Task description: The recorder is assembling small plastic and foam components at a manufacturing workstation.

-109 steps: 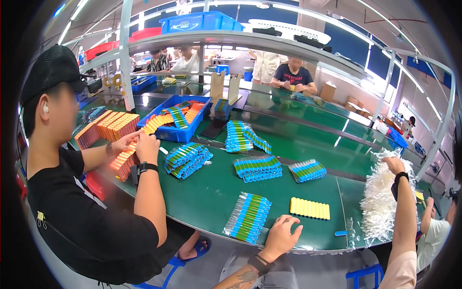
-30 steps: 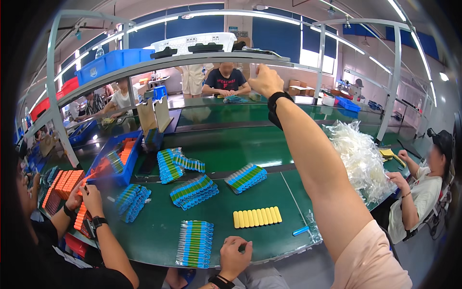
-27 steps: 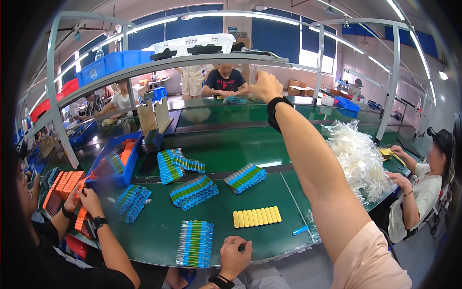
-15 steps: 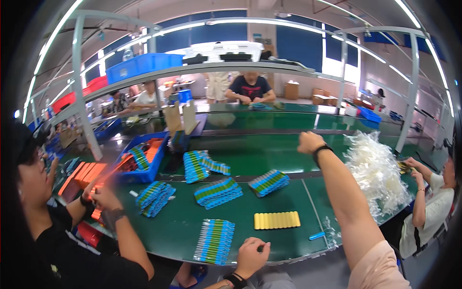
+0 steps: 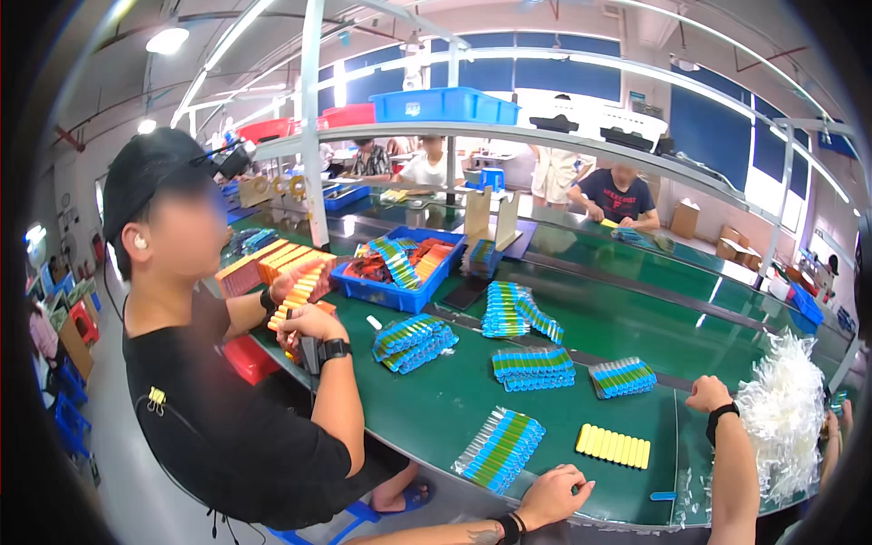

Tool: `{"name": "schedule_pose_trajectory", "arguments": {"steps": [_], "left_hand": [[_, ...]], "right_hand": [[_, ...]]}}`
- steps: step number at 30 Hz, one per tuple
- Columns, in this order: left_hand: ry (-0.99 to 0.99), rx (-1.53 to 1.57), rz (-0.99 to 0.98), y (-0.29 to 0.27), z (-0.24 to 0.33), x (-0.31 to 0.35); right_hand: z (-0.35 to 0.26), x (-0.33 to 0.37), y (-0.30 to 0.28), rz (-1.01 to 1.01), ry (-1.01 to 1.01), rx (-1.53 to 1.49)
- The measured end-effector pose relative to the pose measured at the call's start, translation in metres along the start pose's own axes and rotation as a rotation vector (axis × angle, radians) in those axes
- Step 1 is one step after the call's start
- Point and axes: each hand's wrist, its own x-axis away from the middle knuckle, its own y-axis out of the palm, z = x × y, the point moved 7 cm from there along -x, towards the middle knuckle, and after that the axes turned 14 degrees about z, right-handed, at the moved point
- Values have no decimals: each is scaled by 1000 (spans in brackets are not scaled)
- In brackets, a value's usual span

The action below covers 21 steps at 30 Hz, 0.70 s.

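Note:
My left hand (image 5: 556, 495) rests at the near edge of the green table, its fingers loosely bent, thumb apart, nothing visible in them. Just beyond it is a row of yellow tubes (image 5: 613, 446), lying side by side. To its left lies a flat bundle of blue and green sticks (image 5: 504, 450) in clear wrap. My right hand (image 5: 708, 394) is closed above the table, right of the yellow row; its back hides whatever the fingers hold. Beside that wrist rises a heap of clear plastic sleeves (image 5: 786, 418). A small blue strip (image 5: 663, 496) lies between my arms.
More blue-green bundles (image 5: 533, 368) lie farther in. A blue bin (image 5: 400, 286) contains orange pieces. At left, a co-worker in black (image 5: 245, 409) holds an orange row of tubes (image 5: 302, 292). A shelf (image 5: 581, 150) spans the table; another person's hand (image 5: 840, 422) is at right.
My view has swung left, bringing the neighbouring co-worker more fully into sight. My right hand has drawn back toward me from farther over the table. My left hand stays near the front edge.

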Motion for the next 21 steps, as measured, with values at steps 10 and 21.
{"name": "schedule_pose_trajectory", "arguments": {"steps": [10, 21], "left_hand": [[41, 41, -26, 11, 2, -1], [44, 36, -31, 11, 5, -12]], "right_hand": [[17, 39, 41, 4, 84, -36], [17, 43, 51, -117, 357, -257]]}}
